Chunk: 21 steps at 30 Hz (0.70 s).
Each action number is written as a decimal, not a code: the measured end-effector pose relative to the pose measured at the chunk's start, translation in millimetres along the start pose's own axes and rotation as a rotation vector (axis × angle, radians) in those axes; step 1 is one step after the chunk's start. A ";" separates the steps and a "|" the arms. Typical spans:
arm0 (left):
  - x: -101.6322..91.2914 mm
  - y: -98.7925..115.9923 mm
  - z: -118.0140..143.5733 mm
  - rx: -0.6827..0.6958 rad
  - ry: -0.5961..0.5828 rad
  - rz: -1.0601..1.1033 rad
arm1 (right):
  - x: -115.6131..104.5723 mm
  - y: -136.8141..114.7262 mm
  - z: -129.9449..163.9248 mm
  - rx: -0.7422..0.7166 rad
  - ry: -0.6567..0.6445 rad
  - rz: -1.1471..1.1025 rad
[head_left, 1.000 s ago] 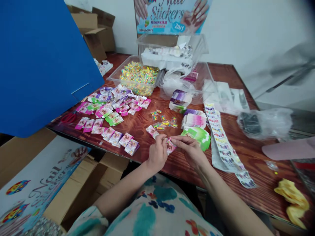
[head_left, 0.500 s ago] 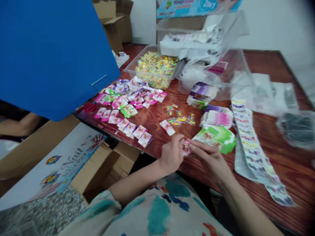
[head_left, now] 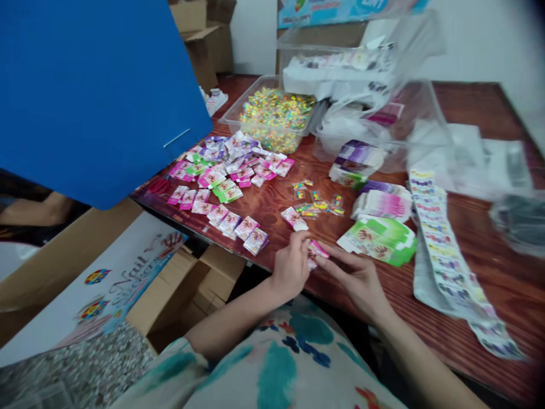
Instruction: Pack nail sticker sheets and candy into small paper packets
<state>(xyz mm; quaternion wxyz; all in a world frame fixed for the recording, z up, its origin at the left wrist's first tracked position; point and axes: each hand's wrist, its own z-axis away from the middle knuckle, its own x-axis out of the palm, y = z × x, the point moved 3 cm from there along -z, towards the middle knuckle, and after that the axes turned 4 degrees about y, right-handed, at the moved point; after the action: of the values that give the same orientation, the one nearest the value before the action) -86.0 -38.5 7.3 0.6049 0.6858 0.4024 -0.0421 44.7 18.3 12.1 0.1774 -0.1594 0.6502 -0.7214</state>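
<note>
A small pink-and-white box (head_left: 314, 253) is held between my two hands near the table's front edge. My left hand (head_left: 291, 267) is closed on its left side, and my right hand (head_left: 353, 271) pinches the right side. Just beyond my left fingers lies another small pink box (head_left: 294, 218) with a white end. Small clear packets of yellow and blue pieces (head_left: 313, 205) are scattered behind it. To the right of my hands sit fanned stacks of flat green cartons (head_left: 383, 241), pink cartons (head_left: 385, 203) and purple cartons (head_left: 355, 160).
Many small boxes (head_left: 227, 165) cover the table's left part, with a row along the edge. Behind stands a clear tub (head_left: 272, 133) of yellow packets. A sticker strip (head_left: 455, 261) lies at right. A blue panel (head_left: 97, 96) blocks the left; an open carton (head_left: 170, 301) stands below.
Both hands have shifted slightly left with the small box, whose angle has changed a little. The camera view has also moved slightly.
</note>
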 end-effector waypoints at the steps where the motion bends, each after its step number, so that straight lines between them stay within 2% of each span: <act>1: -1.4 -0.6 -0.2 0.009 0.020 0.009 | 1.6 -1.4 -1.4 0.000 -0.009 -0.014; 6: 1.0 -2.6 -3.5 0.117 0.084 -0.014 | -3.9 -4.9 -15.4 0.068 -0.062 -0.119; 9: 4.1 -2.0 -4.2 0.184 0.103 -0.017 | -9.0 -10.4 -19.1 -0.014 -0.099 -0.019; 13: 2.6 0.1 -1.9 0.161 0.147 0.001 | -11.8 -18.8 -14.8 -0.176 -0.168 0.096; 21: 6.5 2.2 4.0 0.312 0.097 -0.046 | -21.3 -20.9 -18.4 -0.182 -0.239 0.086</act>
<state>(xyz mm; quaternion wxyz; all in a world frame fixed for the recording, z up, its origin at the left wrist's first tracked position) -78.6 -38.7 4.5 0.4698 0.7632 0.4354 -0.0849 54.1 46.3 31.0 0.2688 -0.2314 0.6934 -0.6272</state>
